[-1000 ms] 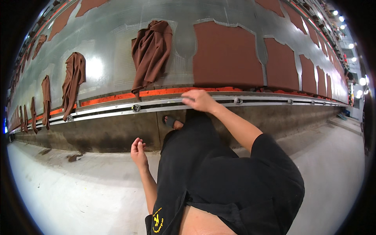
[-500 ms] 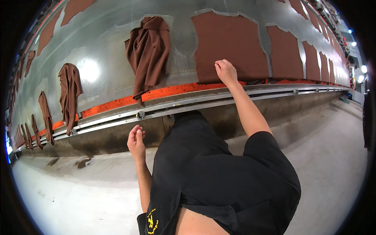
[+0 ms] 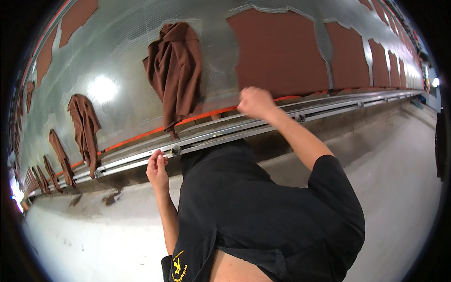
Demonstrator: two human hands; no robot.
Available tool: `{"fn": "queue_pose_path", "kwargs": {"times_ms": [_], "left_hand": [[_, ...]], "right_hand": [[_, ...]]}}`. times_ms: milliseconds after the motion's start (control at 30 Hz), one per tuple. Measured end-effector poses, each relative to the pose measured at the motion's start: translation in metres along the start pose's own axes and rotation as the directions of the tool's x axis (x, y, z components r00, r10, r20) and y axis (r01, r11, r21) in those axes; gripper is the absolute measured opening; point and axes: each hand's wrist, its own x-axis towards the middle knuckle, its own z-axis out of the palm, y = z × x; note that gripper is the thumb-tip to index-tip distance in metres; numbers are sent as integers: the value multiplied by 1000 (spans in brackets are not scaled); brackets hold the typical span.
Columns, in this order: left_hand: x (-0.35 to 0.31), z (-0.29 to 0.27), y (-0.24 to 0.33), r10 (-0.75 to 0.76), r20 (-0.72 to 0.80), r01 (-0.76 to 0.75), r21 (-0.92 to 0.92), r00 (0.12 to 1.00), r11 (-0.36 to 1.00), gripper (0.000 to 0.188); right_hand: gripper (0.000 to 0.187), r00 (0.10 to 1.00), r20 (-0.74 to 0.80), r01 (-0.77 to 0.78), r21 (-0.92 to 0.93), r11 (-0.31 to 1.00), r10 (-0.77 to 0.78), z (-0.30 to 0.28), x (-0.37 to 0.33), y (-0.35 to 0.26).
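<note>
My right hand [image 3: 257, 102], slightly blurred, is curled closed above the table's near edge. Whatever it may hold is hidden. Beside it, a flat brown fabric panel [image 3: 282, 51] lies spread on the grey table surface [image 3: 218, 61]. Left of that hand, a crumpled brown cloth [image 3: 174, 70] lies in folds, its lower end hanging over the edge. My left hand [image 3: 158, 171] is lower, next to the metal rail [image 3: 211, 135], with its fingers loosely bent and apart, holding nothing visible.
More flat brown panels [image 3: 347, 56] line the right side of the long table. Several bunched brown cloths, one nearby [image 3: 84, 127], drape over the left edge. An orange strip [image 3: 131, 140] runs along the table's edge. Pale floor [image 3: 108, 235] lies below.
My right hand has moved left and slightly down, off the flat panel's lower part. My left hand has shifted slightly left. The table appears tilted differently as the view has turned.
</note>
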Motion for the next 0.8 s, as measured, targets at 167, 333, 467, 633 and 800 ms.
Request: {"fn": "queue_pose_path", "kwargs": {"times_ms": [167,333,467,633,800], "left_hand": [[21,-1,14,13,109,-25,105,994,994,31],[41,-31,20,71,142,-82,74,987,994,30],[57,-64,13,92,213,-112,82,973,990,30],[80,-103,0,158,311,-177,33,937,984,31],[106,-101,13,310,528,-440,138,790,887,57]], "right_hand": [[27,856,182,407,342,847,-485,53,-60,-99],[47,996,-28,81,736,672,-88,81,-45,-133],[47,937,19,-204,839,504,349,91,10,-142],[31,888,48,-177,954,244,457,99,47,-179],[13,962,-34,158,879,-450,271,63,25,-251]]}}
